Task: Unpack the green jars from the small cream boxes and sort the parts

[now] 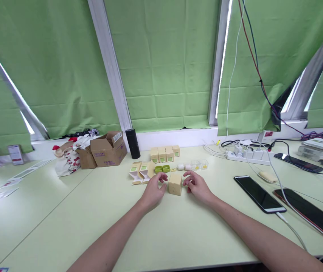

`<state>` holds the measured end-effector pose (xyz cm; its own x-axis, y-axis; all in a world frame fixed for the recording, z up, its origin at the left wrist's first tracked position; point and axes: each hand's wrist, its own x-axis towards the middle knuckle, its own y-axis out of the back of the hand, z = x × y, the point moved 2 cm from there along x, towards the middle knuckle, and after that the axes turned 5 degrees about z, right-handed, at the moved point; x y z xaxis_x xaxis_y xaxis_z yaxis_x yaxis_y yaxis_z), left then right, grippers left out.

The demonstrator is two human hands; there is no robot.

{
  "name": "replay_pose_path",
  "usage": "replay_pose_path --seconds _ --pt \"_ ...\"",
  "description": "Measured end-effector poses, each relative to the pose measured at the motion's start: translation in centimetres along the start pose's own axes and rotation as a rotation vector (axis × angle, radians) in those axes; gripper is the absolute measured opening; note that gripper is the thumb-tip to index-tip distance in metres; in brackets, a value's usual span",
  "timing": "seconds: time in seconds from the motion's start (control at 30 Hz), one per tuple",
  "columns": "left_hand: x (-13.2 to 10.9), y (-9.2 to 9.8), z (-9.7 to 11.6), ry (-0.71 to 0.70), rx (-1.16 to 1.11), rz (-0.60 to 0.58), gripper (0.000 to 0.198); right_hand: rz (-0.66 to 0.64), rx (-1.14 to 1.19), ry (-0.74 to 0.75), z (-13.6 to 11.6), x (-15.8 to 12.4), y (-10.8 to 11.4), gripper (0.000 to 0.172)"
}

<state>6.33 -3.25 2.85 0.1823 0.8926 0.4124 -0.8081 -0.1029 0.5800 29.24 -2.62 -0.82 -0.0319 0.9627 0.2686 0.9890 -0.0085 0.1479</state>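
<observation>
Our left hand [153,190] and right hand [197,186] rest on the pale green table [178,226], fingers loosely apart and gripping nothing. They flank the small tan cardboard cube box [175,184], which stands just beside both. Behind it sit two small green plastic cups [162,169] and a row of four similar tan boxes [165,153].

The table [50,211] is bare toward the person and far to the left, so there is wide room to pass. Just behind the small box [175,184], flat cartons [138,172], green trays [162,169] and a row of boxes [165,154] stand close together. To the right, a phone [259,193], its cable [289,227] and a second phone [311,213] lie in the way.
</observation>
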Motion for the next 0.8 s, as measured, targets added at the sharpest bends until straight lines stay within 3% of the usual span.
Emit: replay_pose_path --seconds 0.1,0.23,0.47,0.7,0.8 --pt "-0.3 -0.2 0.1 0.016 -0.015 -0.023 0.034 -0.058 0.071 0.017 0.2 0.1 -0.2 0.034" --pt "-0.7 -0.3 0.1 0.059 0.016 -0.017 0.050 -0.028 0.055 0.027 0.9 0.4 -0.1 0.035" --pt "-1.1 -2.2 1.5 0.181 0.136 -0.020 0.075 -0.006 -0.024 -0.110 2.0 2.2 0.0 0.024" --pt "0.0 -4.1 2.3 0.147 0.085 0.068 0.054 0.040 -0.089 -0.175 1.7 3.3 -0.5 0.012" --pt "0.4 -3.6 2.4 0.019 0.122 0.162 0.050 0.074 -0.088 -0.132 1.2 2.5 -0.6 0.015"
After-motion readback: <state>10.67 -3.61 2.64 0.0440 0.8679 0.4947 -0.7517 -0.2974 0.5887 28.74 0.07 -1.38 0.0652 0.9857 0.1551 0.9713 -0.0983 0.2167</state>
